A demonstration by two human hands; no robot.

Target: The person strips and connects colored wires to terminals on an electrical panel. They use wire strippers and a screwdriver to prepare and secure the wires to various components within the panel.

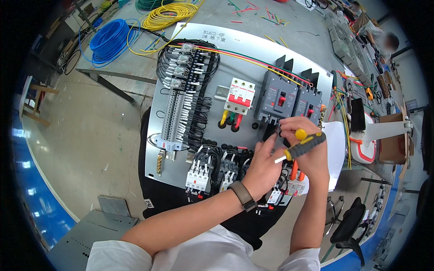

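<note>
My right hand is closed round a screwdriver with a grey and yellow handle, its metal shaft pointing down-left across my left hand. The thumb and forefinger of that hand reach to the lower end of a large dark grey circuit breaker with a red toggle. Wearing a wristband, my left hand has its fingers closed at the same spot, by dark parts below the breaker; what they pinch is hidden. Both hands work over a metal mounting panel. Beside the large breaker sits a smaller dark breaker.
On the panel are a white breaker with red toggles, a terminal strip and contactors. Blue wire and yellow wire lie coiled on the table behind. A white paper sheet is at the right, near loose wires and tools.
</note>
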